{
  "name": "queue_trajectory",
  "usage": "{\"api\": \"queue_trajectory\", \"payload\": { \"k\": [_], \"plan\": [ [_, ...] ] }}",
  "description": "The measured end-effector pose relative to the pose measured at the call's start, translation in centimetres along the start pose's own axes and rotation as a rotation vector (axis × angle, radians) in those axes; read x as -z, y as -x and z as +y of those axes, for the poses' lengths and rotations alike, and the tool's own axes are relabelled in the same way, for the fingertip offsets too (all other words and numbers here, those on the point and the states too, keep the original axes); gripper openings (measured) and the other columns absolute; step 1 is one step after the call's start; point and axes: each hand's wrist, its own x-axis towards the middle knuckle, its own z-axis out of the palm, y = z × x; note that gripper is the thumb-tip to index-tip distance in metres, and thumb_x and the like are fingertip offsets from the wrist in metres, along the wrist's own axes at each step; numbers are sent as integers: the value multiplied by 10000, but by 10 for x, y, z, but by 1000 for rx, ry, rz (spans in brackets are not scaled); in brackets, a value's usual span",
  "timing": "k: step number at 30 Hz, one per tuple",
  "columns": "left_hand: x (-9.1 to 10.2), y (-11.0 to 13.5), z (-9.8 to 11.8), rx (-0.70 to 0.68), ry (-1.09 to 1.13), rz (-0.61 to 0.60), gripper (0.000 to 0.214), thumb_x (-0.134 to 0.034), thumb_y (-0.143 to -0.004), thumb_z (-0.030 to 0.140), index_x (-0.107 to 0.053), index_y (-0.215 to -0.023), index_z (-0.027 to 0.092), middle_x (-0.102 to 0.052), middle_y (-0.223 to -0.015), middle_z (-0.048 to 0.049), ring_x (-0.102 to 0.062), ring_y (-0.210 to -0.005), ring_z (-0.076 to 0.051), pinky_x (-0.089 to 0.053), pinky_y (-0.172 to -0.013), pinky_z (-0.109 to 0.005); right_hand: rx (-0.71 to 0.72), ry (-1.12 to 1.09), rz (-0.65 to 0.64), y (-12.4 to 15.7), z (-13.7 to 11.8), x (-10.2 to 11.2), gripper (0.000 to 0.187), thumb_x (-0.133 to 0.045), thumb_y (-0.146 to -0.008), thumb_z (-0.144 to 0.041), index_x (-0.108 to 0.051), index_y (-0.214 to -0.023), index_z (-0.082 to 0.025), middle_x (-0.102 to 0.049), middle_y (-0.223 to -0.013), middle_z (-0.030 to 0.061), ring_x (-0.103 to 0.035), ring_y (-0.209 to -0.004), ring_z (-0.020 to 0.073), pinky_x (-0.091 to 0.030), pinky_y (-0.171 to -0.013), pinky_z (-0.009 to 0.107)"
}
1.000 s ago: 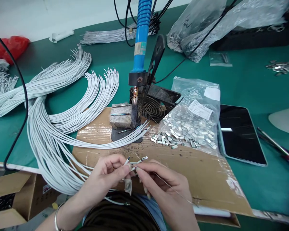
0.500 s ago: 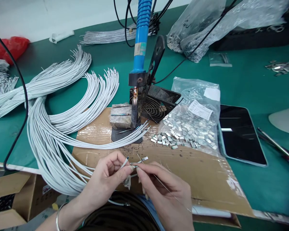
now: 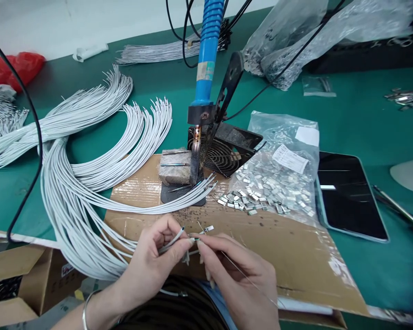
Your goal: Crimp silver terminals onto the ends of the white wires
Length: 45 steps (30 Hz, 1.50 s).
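Observation:
My left hand is closed around the end of a thin white wire, pinching it near its stripped tip. My right hand is closed in a pinch on a thin strand of solder wire that trails back over its knuckles, with its fingertips meeting the left hand's. A small metal clip shows just above the fingertips. Both hands hover over the near edge of a taped cardboard sheet. Right behind them a blue-handled soldering iron stands tip down in its stand.
Bundles of white wires curve across the left of the green table. A plastic bag spilling small metal clips lies right of the iron, beside a dark tablet. A small fan sits behind the iron. A cardboard box stands lower left.
The hands stayed together at the cardboard's near edge. The view shifted slightly, and the left fingers have turned the wire end a little against the right fingertips.

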Motion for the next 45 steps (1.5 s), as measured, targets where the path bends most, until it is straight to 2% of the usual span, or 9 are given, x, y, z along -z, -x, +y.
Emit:
{"api": "queue_trajectory", "payload": {
  "k": [7, 15, 18, 24, 27, 31, 35, 39, 45],
  "plan": [
    [-3, 4, -9, -120, -300, 57, 256, -624, -998, 347, -583, -798, 193, -533, -696, 23, -442, -638, -136, -359, -588, -250, 110, 198, -43, -2, -6, 12, 197, -708, -925, -238, -867, -961, -348, -683, -708, -25, -602, -613, 95, -489, -604, 178],
    [1, 7, 1, -22, -85, 37, 253, -686, -963, 330, -557, -796, 193, -554, -675, 37, -462, -605, -110, -350, -577, -229, -125, -60, 0, -9, 7, 32, 156, -771, -912, -395, -861, -882, -271, -607, -581, -20, -504, -427, 70, -389, -382, 150],
    [3, 6, 3, 8, -11, 20, 278, -715, -953, 344, -551, -790, 190, -556, -669, 44, -458, -601, -99, -342, -578, -223, 48, 105, 1, -10, 5, 34, 128, -758, -926, -281, -871, -977, -310, -677, -700, -5, -579, -516, 91, -472, -457, 167],
    [5, 7, 3, 44, 48, -25, 323, -723, -960, 408, -549, -800, 188, -535, -648, 57, -431, -583, -90, -323, -562, -222, 518, 370, -190, -14, 1, 26, 375, -687, -937, -67, -784, -1226, -286, -744, -860, 8, -680, -715, 129, -576, -682, 211],
    [6, 8, 4, 56, 68, -42, 336, -732, -954, 422, -542, -803, 190, -525, -644, 60, -412, -574, -88, -309, -552, -224, 610, 410, -208, -16, 2, 28, 356, -673, -921, -27, -773, -1169, -262, -751, -868, 17, -690, -732, 139, -584, -695, 237],
    [5, 7, 3, 67, 66, -53, 356, -743, -945, 434, -537, -789, 189, -515, -640, 59, -395, -576, -88, -300, -551, -228, 682, 478, -248, -14, 2, 30, 500, -666, -891, 9, -735, -1286, -290, -762, -877, 25, -683, -725, 160, -587, -689, 278],
    [7, 8, 1, 73, 78, -57, 359, -748, -941, 453, -554, -802, 184, -513, -645, 58, -384, -574, -86, -292, -545, -224, 572, 389, -85, -7, -5, 32, 442, -671, -903, -27, -810, -1166, -353, -750, -795, 8, -648, -654, 170, -568, -669, 313],
    [10, 9, -1, 58, 94, 21, 351, -779, -923, 433, -574, -796, 179, -530, -675, 52, -408, -603, -85, -316, -572, -209, 275, 212, 164, -5, -11, 34, 222, -755, -895, -176, -864, -931, -366, -717, -726, -3, -620, -584, 151, -510, -540, 267],
    [8, 8, 0, 33, 168, 16, 332, -790, -923, 405, -582, -805, 175, -563, -696, 44, -427, -615, -81, -335, -587, -196, -73, -47, -21, -3, -3, 12, 122, -786, -867, -271, -885, -938, -283, -639, -652, -2, -547, -501, 106, -420, -443, 216]
  ]
}}
